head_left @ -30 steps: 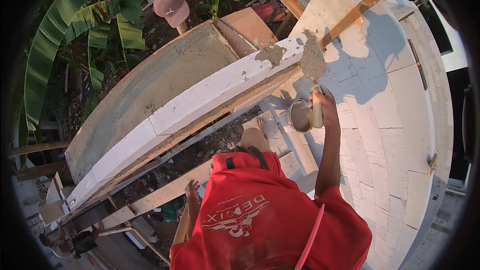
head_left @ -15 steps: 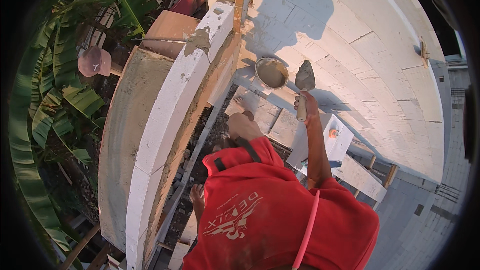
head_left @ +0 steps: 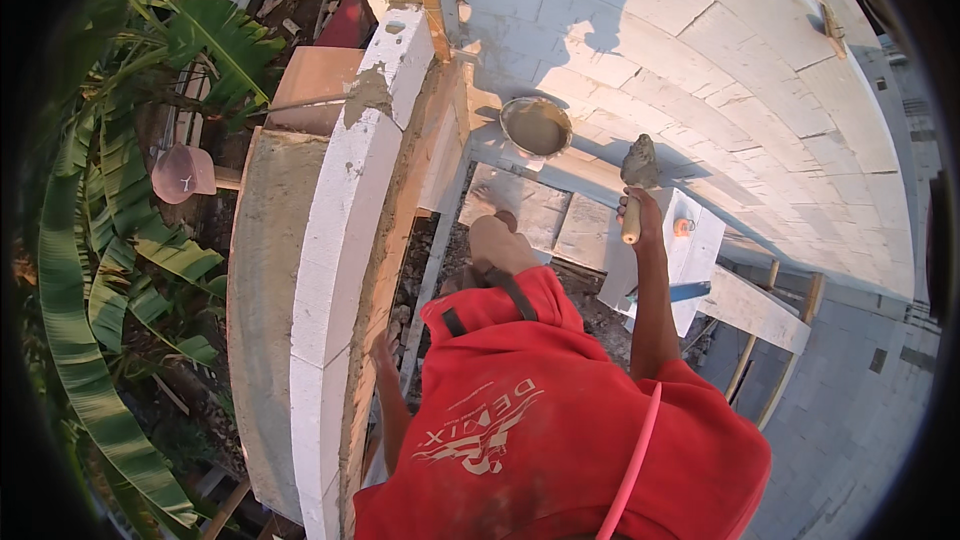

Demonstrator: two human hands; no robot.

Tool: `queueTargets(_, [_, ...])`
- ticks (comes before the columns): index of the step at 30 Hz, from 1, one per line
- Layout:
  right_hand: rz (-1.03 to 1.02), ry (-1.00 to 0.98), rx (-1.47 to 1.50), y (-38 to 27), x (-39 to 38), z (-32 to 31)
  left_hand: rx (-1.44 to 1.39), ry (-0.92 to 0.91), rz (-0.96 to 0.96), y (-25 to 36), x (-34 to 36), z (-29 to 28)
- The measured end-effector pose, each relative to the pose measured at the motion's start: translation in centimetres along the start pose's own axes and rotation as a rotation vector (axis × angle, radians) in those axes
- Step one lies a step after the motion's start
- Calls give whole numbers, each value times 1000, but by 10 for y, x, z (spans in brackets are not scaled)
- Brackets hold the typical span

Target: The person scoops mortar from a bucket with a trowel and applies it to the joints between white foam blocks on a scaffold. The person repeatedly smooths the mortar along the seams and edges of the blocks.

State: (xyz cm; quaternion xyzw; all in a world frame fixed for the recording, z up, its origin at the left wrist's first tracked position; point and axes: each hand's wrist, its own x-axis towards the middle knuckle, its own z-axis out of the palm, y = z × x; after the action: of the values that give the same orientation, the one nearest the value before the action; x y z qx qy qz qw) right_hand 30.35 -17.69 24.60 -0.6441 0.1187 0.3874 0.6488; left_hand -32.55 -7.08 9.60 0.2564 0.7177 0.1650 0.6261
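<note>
My right hand [head_left: 647, 214] is wrapped round the light wooden handle of a trowel [head_left: 640, 162], held up in front of the block wall [head_left: 690, 80]. Grey mortar coats its blade. To the left of it stands a round bucket [head_left: 504, 128] with wet mortar inside. My left hand [head_left: 382, 350] is low on the left, fingers stretched out against the wooden board [head_left: 405, 230] along a low row of white blocks [head_left: 345, 225]. A patch of mortar [head_left: 369, 96] lies on top of that row, towards its far end.
Planks [head_left: 512, 202] lie underfoot, with a white block [head_left: 655, 258] carrying an orange tape measure [head_left: 684, 227] and a blue tool [head_left: 689, 291] by my right forearm. Beyond the low row are a concrete ledge [head_left: 275, 310], a cap [head_left: 183, 174] and banana leaves [head_left: 90, 380].
My left hand has risen to the board beside the white blocks. The trowel has moved a little right and down in view, still in my right hand. The whole view has shifted.
</note>
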Motion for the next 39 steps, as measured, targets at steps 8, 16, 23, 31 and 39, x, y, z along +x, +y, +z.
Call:
queueTargets(8, [162,-6,-48,81,36,-31,69,-381,768,215,-146,85])
queueTargets(16, [220,-227,30,113,24,23,78,-404,1366,321,-258,89])
queueTargets(23, [150,-509,-404,143,22,161,158,-103,953,254,-156,83])
queueTargets(31, [426,-830,54,171,30,319,805,-142,237,6,-34,34])
queueTargets(39, [508,-963,-2,184,-31,330,205,-20,-199,-77,-50,-4])
